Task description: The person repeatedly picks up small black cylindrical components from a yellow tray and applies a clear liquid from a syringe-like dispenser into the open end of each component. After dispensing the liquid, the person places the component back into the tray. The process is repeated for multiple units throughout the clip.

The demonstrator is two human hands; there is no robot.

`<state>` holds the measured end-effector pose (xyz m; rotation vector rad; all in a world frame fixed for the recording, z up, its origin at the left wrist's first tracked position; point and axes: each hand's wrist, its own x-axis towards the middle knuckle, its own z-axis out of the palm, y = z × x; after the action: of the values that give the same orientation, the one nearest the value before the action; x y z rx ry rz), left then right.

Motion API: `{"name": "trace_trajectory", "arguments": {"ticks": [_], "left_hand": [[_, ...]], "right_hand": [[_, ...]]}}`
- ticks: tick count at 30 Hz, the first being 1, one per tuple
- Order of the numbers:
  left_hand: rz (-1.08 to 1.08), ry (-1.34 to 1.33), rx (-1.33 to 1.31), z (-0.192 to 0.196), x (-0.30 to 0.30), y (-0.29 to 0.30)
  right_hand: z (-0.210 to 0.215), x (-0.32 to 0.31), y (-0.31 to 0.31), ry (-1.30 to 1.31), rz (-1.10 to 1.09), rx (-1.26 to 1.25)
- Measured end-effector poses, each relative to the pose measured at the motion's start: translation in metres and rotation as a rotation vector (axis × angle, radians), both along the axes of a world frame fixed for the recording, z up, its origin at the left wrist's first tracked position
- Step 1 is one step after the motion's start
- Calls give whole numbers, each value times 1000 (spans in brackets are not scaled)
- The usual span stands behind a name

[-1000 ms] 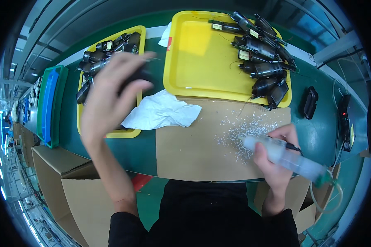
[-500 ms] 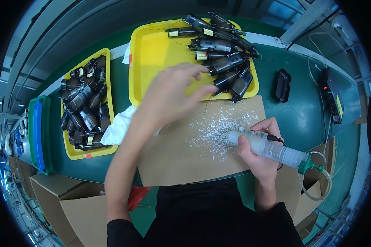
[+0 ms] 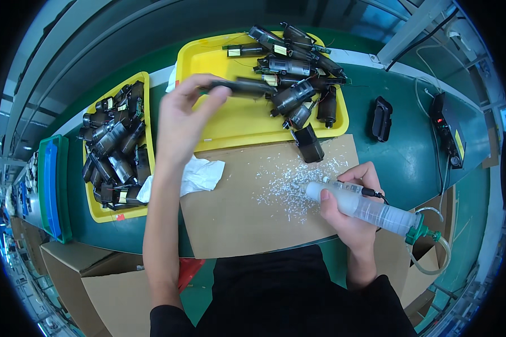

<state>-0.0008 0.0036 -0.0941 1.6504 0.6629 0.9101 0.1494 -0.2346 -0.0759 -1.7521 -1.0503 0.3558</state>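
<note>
My left hand (image 3: 180, 115) pinches one end of a black cylindrical part (image 3: 244, 88), smeared by motion, over the large yellow tray (image 3: 208, 62). To the right of that part, several similar black parts (image 3: 289, 66) lie piled in the tray. One more black part (image 3: 309, 145) hangs over the tray's near edge above the cardboard sheet (image 3: 230, 224). My right hand (image 3: 357, 216) is wrapped round a clear dispensing syringe (image 3: 379, 215) with a white front end, a green cap and a hose. Its white end points left, over scattered white bits (image 3: 289, 188) on the cardboard.
A smaller yellow tray (image 3: 98, 212) full of black parts stands at the left. White tissue (image 3: 205, 175) lies between the trays. An open black case (image 3: 382, 119) and a black box with a red light (image 3: 448, 132) sit at the right. Cardboard boxes (image 3: 115, 300) stand below the table edge.
My left hand has moved left from the pile and now holds a black part. Another part in the pile has shifted over the tray's near edge. My right hand keeps hold of the syringe.
</note>
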Motion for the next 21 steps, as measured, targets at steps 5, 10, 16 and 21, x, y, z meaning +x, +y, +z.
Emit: {"name": "trace_trajectory", "arguments": {"ticks": [5, 10, 16, 21], "left_hand": [[-45, -645, -536, 14, -20, 5], [-174, -848, -913, 11, -22, 3], [-470, -693, -826, 3, -10, -23], [-645, -565, -625, 7, -1, -47]], "right_hand": [[-1, -4, 6, 6, 11, 9], [4, -6, 9, -13, 30, 10], [22, -8, 13, -12, 44, 207], [49, -25, 19, 138, 63, 529]]}}
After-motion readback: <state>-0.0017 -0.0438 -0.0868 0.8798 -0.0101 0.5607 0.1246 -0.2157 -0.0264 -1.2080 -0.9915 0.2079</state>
